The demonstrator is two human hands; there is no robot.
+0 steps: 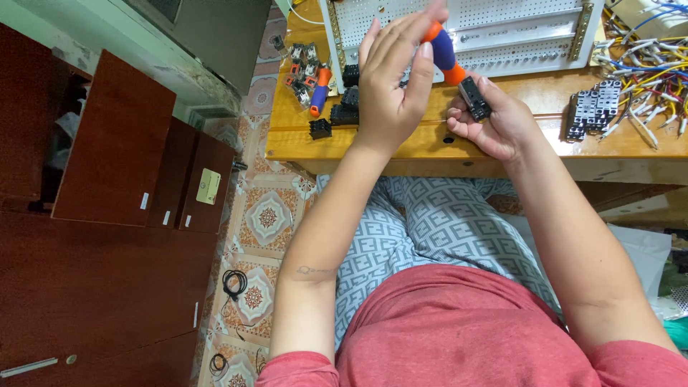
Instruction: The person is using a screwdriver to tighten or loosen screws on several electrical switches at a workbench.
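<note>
With our left hand (390, 86) curled round the screwdriver (444, 54) and our right hand (494, 118) pinching the black socket (474, 98) above the bench (430, 147) edge, we judge the tip might slip and jab our fingers.

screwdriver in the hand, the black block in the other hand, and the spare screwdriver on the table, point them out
screwdriver (444, 54), head view, on its blue and orange handle
black block (474, 98), head view, on its dark top face above the right hand (494, 122)
spare screwdriver (319, 92), head view, on its handle
</note>
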